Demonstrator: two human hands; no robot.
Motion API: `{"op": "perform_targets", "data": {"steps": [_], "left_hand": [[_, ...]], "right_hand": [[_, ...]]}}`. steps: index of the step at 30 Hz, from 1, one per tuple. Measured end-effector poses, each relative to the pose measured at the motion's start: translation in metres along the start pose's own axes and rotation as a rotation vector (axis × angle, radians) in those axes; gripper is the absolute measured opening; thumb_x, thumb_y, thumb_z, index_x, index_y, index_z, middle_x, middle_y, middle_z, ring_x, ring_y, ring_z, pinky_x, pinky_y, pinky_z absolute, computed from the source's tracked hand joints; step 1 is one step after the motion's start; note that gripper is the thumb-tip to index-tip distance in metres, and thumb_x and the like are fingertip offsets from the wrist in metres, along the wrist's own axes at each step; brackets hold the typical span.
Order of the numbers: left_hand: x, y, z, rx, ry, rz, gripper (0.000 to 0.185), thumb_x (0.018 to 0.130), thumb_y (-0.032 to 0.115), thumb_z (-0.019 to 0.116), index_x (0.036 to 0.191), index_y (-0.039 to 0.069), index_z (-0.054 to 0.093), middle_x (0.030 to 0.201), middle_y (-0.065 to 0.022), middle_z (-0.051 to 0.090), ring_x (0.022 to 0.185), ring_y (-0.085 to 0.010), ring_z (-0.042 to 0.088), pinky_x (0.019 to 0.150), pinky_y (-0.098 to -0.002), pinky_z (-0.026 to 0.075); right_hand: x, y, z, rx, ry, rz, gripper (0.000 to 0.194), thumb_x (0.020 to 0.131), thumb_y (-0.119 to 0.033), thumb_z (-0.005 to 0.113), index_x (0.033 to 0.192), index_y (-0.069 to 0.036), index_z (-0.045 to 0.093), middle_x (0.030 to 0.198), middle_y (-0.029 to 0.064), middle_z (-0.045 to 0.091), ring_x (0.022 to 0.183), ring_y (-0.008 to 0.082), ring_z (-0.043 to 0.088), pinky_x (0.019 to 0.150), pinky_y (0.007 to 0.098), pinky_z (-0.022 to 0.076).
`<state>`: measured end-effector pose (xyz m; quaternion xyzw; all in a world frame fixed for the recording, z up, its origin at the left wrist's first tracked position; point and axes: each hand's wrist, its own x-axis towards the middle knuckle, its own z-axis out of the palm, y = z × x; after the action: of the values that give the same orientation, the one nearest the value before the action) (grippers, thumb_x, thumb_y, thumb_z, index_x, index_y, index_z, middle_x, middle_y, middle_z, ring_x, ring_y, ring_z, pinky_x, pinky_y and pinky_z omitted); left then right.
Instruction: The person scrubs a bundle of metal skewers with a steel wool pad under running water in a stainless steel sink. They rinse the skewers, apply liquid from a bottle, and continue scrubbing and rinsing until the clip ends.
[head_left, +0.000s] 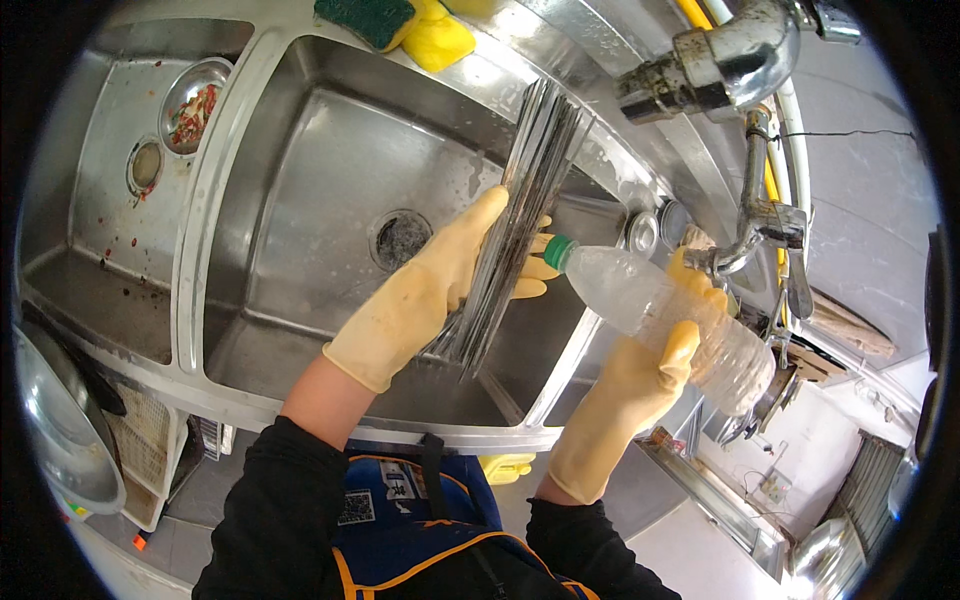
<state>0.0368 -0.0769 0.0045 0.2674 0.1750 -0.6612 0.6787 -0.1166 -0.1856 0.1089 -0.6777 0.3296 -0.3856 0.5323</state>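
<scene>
My left hand (420, 292), in a pale yellow rubber glove, grips a thick bundle of long metal skewers (521, 195) above the middle sink basin (360, 165). The bundle slants, its upper ends near the back rim and its lower ends towards me. In my right hand (652, 382), gloved alike, is a clear plastic bottle (622, 289) with a green cap (560, 253). It lies tilted, cap end towards the skewers and the left fingertips. Whether the cap touches them I cannot tell. Wet-looking residue covers the basin's drain (403, 240).
A metal bowl (171, 90) with red scraps sits in the left basin (112, 172) by its drain. Sponges (439, 37) lie on the back ledge. A large pipe spout (675, 75) and a tap (772, 225) jut in at right. Metal basins (64, 420) stand at far left.
</scene>
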Motion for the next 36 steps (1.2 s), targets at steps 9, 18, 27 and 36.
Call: {"op": "perform_targets", "data": {"steps": [9,18,27,36], "left_hand": [[-0.029,-0.007,0.022,0.319,0.159,0.196,0.055,0.109,0.054,0.052,0.126,0.006,0.072,0.088,-0.0012,0.065,0.078,-0.0110,0.060,0.073,-0.0258,0.048],[-0.011,-0.019,0.027,0.480,0.324,0.219,0.037,0.111,0.034,0.055,0.103,0.001,0.068,0.083,-0.0066,0.067,0.072,-0.0150,0.059,0.069,-0.0297,0.050],[-0.009,-0.020,0.031,0.241,0.273,0.209,0.037,0.111,0.026,0.056,0.130,-0.004,0.067,0.104,-0.0142,0.077,0.068,-0.0144,0.066,0.062,-0.0277,0.058],[-0.023,-0.009,0.033,0.386,0.254,0.152,0.039,0.107,0.033,0.065,0.126,0.000,0.071,0.068,0.0045,0.048,0.054,-0.0052,0.037,0.050,-0.0240,0.032]], "right_hand": [[-0.009,0.082,-0.001,0.085,-0.091,0.550,0.042,0.115,-0.032,0.042,0.144,-0.003,0.052,0.143,0.0126,0.062,0.140,0.0257,0.054,0.119,0.0390,0.0378],[0.015,0.066,0.030,0.801,0.184,0.865,0.037,0.114,-0.033,0.045,0.135,-0.006,0.059,0.125,0.0112,0.069,0.106,0.0196,0.065,0.087,0.0317,0.0548],[0.142,0.111,-0.004,1.779,0.023,1.018,0.040,0.101,-0.034,0.065,0.136,-0.016,0.070,0.138,0.0041,0.074,0.090,0.0092,0.070,0.065,0.0207,0.0565],[0.167,0.060,0.037,2.010,0.464,1.083,0.043,0.114,-0.030,0.046,0.137,0.003,0.062,0.137,0.0252,0.065,0.123,0.0399,0.070,0.103,0.0499,0.0639]]}}
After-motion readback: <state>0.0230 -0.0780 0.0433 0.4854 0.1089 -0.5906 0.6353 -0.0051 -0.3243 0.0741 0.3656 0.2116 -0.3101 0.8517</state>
